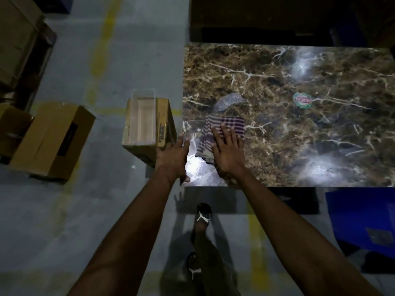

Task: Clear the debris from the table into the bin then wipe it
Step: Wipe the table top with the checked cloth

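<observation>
My right hand (pixel 227 150) presses flat, fingers spread, on the cloth (pixel 222 129) near the table's (pixel 320 146) left edge; left hand (pixel 173 157) is open at that edge. Cloth's partly hidden.

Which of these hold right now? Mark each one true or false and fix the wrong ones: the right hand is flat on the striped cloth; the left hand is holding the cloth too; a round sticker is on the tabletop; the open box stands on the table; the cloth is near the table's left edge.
1. The right hand lies flat on the striped cloth. True.
2. The left hand holds the cloth too. False: it rests at the left edge of the table, off the cloth.
3. A round sticker is on the tabletop. True.
4. The open box stands on the table. False: it stands on the floor, beside the table's left edge.
5. The cloth is near the table's left edge. True.
</observation>
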A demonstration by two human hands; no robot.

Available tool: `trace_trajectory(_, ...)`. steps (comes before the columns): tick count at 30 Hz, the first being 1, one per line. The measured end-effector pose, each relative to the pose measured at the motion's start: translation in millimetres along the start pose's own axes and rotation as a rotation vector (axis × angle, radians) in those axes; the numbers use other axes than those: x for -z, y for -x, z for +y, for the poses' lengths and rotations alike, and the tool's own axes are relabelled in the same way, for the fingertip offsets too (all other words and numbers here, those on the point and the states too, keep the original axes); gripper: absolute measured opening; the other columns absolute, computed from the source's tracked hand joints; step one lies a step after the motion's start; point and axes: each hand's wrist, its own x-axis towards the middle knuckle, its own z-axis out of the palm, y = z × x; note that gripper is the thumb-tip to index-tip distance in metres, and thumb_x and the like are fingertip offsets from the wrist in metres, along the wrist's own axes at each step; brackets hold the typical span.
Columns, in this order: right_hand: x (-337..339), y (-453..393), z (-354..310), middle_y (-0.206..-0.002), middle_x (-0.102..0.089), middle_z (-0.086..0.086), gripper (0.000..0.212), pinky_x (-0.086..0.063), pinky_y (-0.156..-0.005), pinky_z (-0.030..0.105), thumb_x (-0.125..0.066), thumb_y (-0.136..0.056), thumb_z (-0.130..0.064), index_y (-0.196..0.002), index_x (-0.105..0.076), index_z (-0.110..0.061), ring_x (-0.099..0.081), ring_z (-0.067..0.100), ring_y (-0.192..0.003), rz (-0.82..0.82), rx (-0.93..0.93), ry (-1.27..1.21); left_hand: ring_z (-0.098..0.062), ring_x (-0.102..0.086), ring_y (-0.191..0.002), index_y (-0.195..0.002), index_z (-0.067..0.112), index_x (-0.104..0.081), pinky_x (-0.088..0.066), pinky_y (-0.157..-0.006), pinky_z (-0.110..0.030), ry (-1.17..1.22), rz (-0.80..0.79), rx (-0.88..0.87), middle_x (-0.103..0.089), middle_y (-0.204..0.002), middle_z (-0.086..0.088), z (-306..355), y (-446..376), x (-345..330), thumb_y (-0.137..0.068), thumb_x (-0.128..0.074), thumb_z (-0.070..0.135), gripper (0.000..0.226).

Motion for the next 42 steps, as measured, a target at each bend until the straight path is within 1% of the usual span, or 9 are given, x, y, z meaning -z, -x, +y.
trace_trajectory(6,-17,51,-2,-0.173,-0.017,-0.001,0.056,-0.015,-0.125,0.051,-0.026,-0.109,-0.047,-0.164,-0.018,-0.039,-0.009,0.029,-0.16,-0.016,0.26,0.037,-0.037,-0.018,-0.156,-0.164,0.017,0.009,-0.019,-0.114,-0.075,-0.009,-0.057,0.064,0.009,-0.174,-0.003,12,0,4,-0.066,-0.093,0.051,0.145)
trace_trajectory(15,-10,22,9,-0.174,0.0,0.0,0.059,-0.003,-0.127,0.056,-0.021,-0.109,-0.048,-0.165,-0.005,-0.04,0.003,0.031,-0.16,0.0,-0.046,-0.008,-0.041,-0.018,-0.155,-0.164,0.016,0.006,-0.018,-0.111,-0.082,-0.07,-0.084,0.098,0.005,-0.174,-0.007,20,-4,5,-0.069,-0.093,0.046,0.141)
trace_trajectory(21,-19,84,15,-0.173,-0.013,-0.001,0.057,-0.013,-0.126,0.051,-0.018,-0.108,-0.052,-0.164,-0.017,-0.04,-0.007,0.028,-0.16,-0.051,0.28,0.07,-0.043,-0.015,-0.155,-0.164,0.019,0.009,-0.015,-0.112,-0.083,-0.045,-0.094,0.098,0.008,-0.173,-0.005,19,0,7,-0.07,-0.091,0.048,0.141)
trace_trajectory(25,-2,86,54,-0.174,-0.011,-0.001,0.059,-0.015,-0.125,0.053,-0.019,-0.106,-0.054,-0.164,-0.015,-0.041,-0.009,0.029,-0.16,0.008,0.02,0.07,-0.043,-0.016,-0.155,-0.164,0.018,0.007,-0.015,-0.112,-0.082,-0.052,-0.08,0.122,0.006,-0.174,-0.006,22,-2,6,-0.069,-0.093,0.043,0.14)
trace_trajectory(28,-4,49,28,-0.174,-0.003,0.0,0.063,-0.002,-0.126,0.054,-0.016,-0.104,-0.052,-0.165,-0.009,-0.039,-0.002,0.031,-0.16,0.023,-0.121,-0.003,-0.041,-0.015,-0.156,-0.164,0.015,0.002,-0.015,-0.113,-0.082,-0.023,-0.066,0.112,0.003,-0.174,-0.008,25,-3,7,-0.075,-0.091,0.033,0.131)
trace_trajectory(34,-20,84,9,-0.174,-0.009,0.0,0.058,-0.012,-0.127,0.051,-0.02,-0.109,-0.049,-0.165,-0.011,-0.039,-0.004,0.03,-0.16,-0.008,0.181,0.052,-0.038,-0.011,-0.158,-0.164,0.021,0.005,-0.01,-0.112,-0.083,0.033,-0.091,0.104,0.007,-0.174,-0.003,20,1,8,-0.069,-0.093,0.041,0.138)
trace_trajectory(36,-15,106,36,-0.174,-0.01,-0.002,0.057,-0.016,-0.126,0.049,-0.021,-0.109,-0.05,-0.164,-0.011,-0.041,-0.006,0.028,-0.16,-0.006,0.17,0.065,-0.039,-0.016,-0.156,-0.164,0.016,-0.002,-0.013,-0.113,-0.082,0.0,-0.068,0.102,-0.002,-0.174,-0.007,24,2,10,-0.068,-0.094,0.037,0.135)
trace_trajectory(39,-2,99,71,-0.173,-0.013,-0.001,0.059,-0.02,-0.124,0.054,-0.019,-0.107,-0.052,-0.164,-0.011,-0.042,-0.011,0.03,-0.159,0.012,0.033,0.075,-0.034,-0.037,-0.147,-0.158,0.01,-0.026,-0.019,-0.12,-0.07,-0.049,0.064,0.06,-0.037,-0.162,-0.013,24,1,7,-0.059,-0.096,0.036,0.125)
trace_trajectory(42,-1,63,61,-0.174,-0.007,0.0,0.062,-0.011,-0.126,0.056,-0.015,-0.104,-0.054,-0.165,-0.01,-0.04,-0.007,0.031,-0.159,0.049,-0.096,0.046,-0.031,-0.044,-0.143,-0.153,0.009,-0.034,-0.016,-0.124,-0.061,-0.026,0.102,0.021,-0.049,-0.153,-0.013,20,1,5,-0.051,-0.099,0.038,0.125)
